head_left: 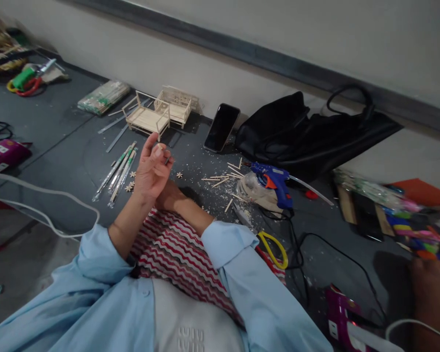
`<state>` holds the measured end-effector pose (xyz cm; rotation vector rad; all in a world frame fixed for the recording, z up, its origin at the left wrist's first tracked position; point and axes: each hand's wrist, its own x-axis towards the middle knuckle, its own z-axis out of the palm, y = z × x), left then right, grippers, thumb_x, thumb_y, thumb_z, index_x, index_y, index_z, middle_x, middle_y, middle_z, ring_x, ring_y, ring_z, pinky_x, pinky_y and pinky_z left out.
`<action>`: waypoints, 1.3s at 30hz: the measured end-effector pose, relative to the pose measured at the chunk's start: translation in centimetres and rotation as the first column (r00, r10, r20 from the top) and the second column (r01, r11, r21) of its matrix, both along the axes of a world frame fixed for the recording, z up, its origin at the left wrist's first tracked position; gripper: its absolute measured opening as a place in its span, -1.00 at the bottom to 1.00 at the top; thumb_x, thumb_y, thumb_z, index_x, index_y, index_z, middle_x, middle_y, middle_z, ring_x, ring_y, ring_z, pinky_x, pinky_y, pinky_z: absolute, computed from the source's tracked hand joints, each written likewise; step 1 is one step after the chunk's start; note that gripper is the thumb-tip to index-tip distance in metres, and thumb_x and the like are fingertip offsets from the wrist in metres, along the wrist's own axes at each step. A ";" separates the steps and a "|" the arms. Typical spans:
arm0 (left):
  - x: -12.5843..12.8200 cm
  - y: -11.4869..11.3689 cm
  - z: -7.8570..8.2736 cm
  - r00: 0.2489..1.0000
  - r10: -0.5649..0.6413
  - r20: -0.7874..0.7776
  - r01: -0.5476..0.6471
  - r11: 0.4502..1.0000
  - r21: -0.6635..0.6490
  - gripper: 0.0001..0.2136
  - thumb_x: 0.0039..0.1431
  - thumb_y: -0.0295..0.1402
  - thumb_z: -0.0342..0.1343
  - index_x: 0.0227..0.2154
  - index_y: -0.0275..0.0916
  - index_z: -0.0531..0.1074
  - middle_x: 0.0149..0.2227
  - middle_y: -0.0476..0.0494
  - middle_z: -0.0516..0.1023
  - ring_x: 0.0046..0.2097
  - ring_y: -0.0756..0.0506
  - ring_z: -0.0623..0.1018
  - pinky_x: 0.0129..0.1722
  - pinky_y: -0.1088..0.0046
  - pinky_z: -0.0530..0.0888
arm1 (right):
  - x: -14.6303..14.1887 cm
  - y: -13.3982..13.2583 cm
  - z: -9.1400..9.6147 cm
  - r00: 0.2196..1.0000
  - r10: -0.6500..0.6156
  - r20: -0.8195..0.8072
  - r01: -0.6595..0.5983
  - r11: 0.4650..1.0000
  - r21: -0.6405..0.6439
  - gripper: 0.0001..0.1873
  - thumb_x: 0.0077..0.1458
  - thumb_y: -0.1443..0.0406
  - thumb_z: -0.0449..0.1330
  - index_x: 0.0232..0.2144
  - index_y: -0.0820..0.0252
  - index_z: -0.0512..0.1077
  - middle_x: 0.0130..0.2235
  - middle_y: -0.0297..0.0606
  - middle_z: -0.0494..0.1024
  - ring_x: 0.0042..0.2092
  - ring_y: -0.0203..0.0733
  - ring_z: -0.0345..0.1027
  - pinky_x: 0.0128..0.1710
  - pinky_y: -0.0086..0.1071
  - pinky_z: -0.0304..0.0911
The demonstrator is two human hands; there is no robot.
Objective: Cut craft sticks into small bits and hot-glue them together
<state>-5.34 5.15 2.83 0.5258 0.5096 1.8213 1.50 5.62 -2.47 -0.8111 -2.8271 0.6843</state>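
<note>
My left hand [154, 168] is raised in the middle of the view, palm turned up. Its fingers curl in toward the thumb, and a small dark sliver shows by the fingertips, too small to name. My right hand [168, 195] lies behind the left wrist, its fingers hidden. Just beyond my left hand stands a small bed-like frame of thin wooden sticks [146, 120], with a second stick-built piece [178, 105] behind it. Small flower-shaped wooden pieces [179, 175] lie around my hands. To their left are several plastic-wrapped stick packs [119, 171].
A blue glue gun [275, 178] rests on a clear round container [249, 186]. Yellow-handled scissors [273, 249] lie by my right sleeve. Loose sticks [220, 180] and crumbs are scattered nearby. A phone [222, 127] and black bag [300, 129] lean at the wall. Cables cross both sides.
</note>
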 end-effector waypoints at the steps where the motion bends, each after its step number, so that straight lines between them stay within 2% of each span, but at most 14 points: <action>1: 0.0 0.1 -0.1 1.000 0.004 -0.007 -0.004 1.000 -0.004 -0.69 -0.01 -0.47 0.31 -0.18 -0.04 0.51 -0.33 0.09 0.51 -0.36 0.11 0.51 -0.26 0.55 0.46 | 0.3 0.0 -0.1 1.000 0.015 0.006 -0.015 1.000 0.008 -0.81 0.16 0.29 0.15 -0.20 0.22 0.51 -0.10 -0.13 0.61 -0.03 -0.10 0.39 0.00 -0.28 0.25; 3: 0.0 0.1 -0.2 1.000 0.008 -0.014 -0.008 1.000 -0.007 -0.69 0.00 -0.47 0.31 -0.18 -0.04 0.51 -0.32 0.08 0.51 -0.35 0.10 0.51 -0.26 0.55 0.45 | 1.2 -0.4 -0.1 0.999 0.046 -0.001 -0.045 0.997 0.063 -0.78 0.16 0.29 0.16 -0.14 0.21 0.50 0.01 -0.11 0.56 0.09 -0.05 0.31 0.09 -0.20 0.17; 5: 0.0 0.1 0.0 1.000 0.008 -0.019 -0.008 1.000 -0.012 -0.71 0.01 -0.47 0.30 -0.18 -0.04 0.51 -0.32 0.07 0.51 -0.35 0.09 0.52 -0.28 0.55 0.45 | 2.3 -1.3 0.0 0.995 0.097 -0.017 -0.092 0.978 0.187 -0.76 0.19 0.32 0.12 -0.12 0.21 0.49 0.05 -0.09 0.53 0.16 -0.01 0.23 0.16 -0.10 0.09; 9: -0.2 -0.2 0.8 0.999 0.029 -0.016 -0.029 0.999 -0.032 -0.73 0.04 -0.50 0.26 -0.20 -0.06 0.51 -0.33 0.06 0.51 -0.36 0.08 0.50 -0.28 0.53 0.46 | 4.1 -5.0 0.5 0.988 0.149 -0.036 -0.132 0.947 0.294 -0.77 0.22 0.32 0.06 -0.15 0.26 0.48 -0.09 0.01 0.56 0.07 0.04 0.27 0.09 -0.04 0.15; 12: -0.6 -0.4 1.3 0.998 0.063 -0.014 -0.063 0.998 -0.021 -0.74 0.05 -0.50 0.24 -0.20 -0.06 0.51 -0.31 0.05 0.51 -0.36 0.08 0.49 -0.27 0.53 0.45 | 4.9 -7.8 1.2 0.997 0.074 -0.031 -0.068 0.983 0.172 -0.77 0.26 0.29 0.02 -0.20 0.27 0.44 -0.21 -0.06 0.56 -0.14 -0.09 0.38 -0.11 -0.23 0.27; 14: -0.8 -0.4 1.4 0.998 0.065 -0.016 -0.065 0.998 0.003 -0.73 0.04 -0.49 0.25 -0.19 -0.06 0.51 -0.29 0.06 0.51 -0.35 0.09 0.49 -0.26 0.54 0.45 | 5.1 -8.5 1.7 0.979 0.201 -0.015 -0.201 0.979 0.040 -0.81 0.26 0.29 0.03 -0.27 0.21 0.44 -0.26 -0.20 0.57 -0.24 -0.22 0.41 -0.18 -0.37 0.27; 16: -1.0 -0.3 1.3 0.997 0.074 -0.033 -0.074 0.997 0.005 -0.72 0.04 -0.46 0.27 -0.17 -0.06 0.50 -0.27 0.04 0.51 -0.33 0.08 0.50 -0.27 0.53 0.44 | 5.1 -7.9 2.1 0.956 0.292 0.025 -0.293 0.956 0.012 -0.79 0.27 0.31 0.02 -0.30 0.19 0.44 -0.29 -0.25 0.58 -0.30 -0.27 0.41 -0.25 -0.42 0.27; 18: -1.1 -0.2 1.2 0.991 0.112 -0.076 -0.115 0.993 -0.030 -0.72 0.05 -0.40 0.29 -0.15 -0.05 0.49 -0.25 0.01 0.52 -0.30 0.04 0.51 -0.29 0.52 0.45 | 4.7 -6.1 2.2 0.970 0.230 0.075 -0.239 0.961 0.137 -0.75 0.30 0.30 -0.03 -0.23 0.22 0.45 -0.28 -0.17 0.59 -0.26 -0.19 0.42 -0.26 -0.36 0.28; 21: -1.2 -0.1 1.0 0.983 0.142 -0.114 -0.150 0.986 -0.069 -0.74 0.06 -0.36 0.29 -0.16 -0.03 0.50 -0.26 0.01 0.53 -0.28 0.01 0.52 -0.29 0.51 0.46 | 3.6 -2.5 1.7 0.985 0.165 0.054 -0.174 0.926 0.336 -0.74 0.28 0.31 0.00 -0.16 0.23 0.48 -0.13 -0.06 0.58 0.01 -0.04 0.35 -0.09 -0.23 0.27; 24: -1.2 -0.1 0.9 0.990 0.112 -0.087 -0.115 0.993 -0.029 -0.74 0.05 -0.41 0.28 -0.18 -0.01 0.50 -0.29 0.05 0.51 -0.30 0.06 0.52 -0.26 0.54 0.44 | 2.4 0.4 0.7 0.990 0.143 -0.002 -0.134 0.926 0.354 -0.69 0.19 0.14 0.15 -0.12 0.20 0.50 0.03 -0.06 0.51 0.14 0.03 0.23 0.13 -0.13 0.15; 26: -1.2 -0.2 0.8 0.993 0.092 -0.073 -0.093 0.996 -0.008 -0.72 0.03 -0.43 0.29 -0.18 -0.01 0.50 -0.31 0.08 0.50 -0.32 0.09 0.51 -0.24 0.55 0.44 | 2.0 1.5 0.0 0.993 0.112 -0.028 -0.097 0.940 0.327 -0.55 0.12 0.05 0.21 -0.08 0.25 0.49 0.06 -0.01 0.49 0.15 0.08 0.22 0.16 -0.10 0.11; 31: -0.7 -0.1 0.7 0.996 0.059 -0.063 -0.062 0.997 -0.035 -0.71 0.01 -0.46 0.28 -0.19 -0.05 0.49 -0.32 0.06 0.50 -0.34 0.08 0.51 -0.26 0.54 0.44 | 2.8 2.0 -1.0 0.985 0.166 -0.051 -0.149 0.959 0.239 -0.73 0.24 0.19 0.10 -0.18 0.21 0.52 -0.03 -0.10 0.54 0.06 -0.08 0.31 0.09 -0.23 0.19; 35: -0.3 -0.1 0.3 0.998 0.033 -0.045 -0.034 0.999 -0.032 -0.70 0.00 -0.49 0.27 -0.19 -0.06 0.50 -0.32 0.04 0.50 -0.35 0.07 0.50 -0.28 0.53 0.44 | 4.8 1.2 -0.9 0.976 0.207 -0.066 -0.187 0.956 0.224 -0.76 0.28 0.29 0.05 -0.17 0.17 0.51 0.02 -0.18 0.53 0.09 -0.21 0.29 0.12 -0.34 0.16; 39: -0.1 -0.1 0.0 0.997 0.010 -0.073 -0.013 0.999 -0.041 -0.69 0.00 -0.45 0.29 -0.17 -0.04 0.49 -0.30 0.04 0.51 -0.33 0.07 0.52 -0.28 0.52 0.44 | 7.5 0.2 -0.2 0.982 0.179 -0.057 -0.163 0.962 0.218 -0.78 0.25 0.35 0.06 -0.14 0.21 0.48 -0.03 -0.14 0.54 0.05 -0.19 0.32 0.06 -0.34 0.22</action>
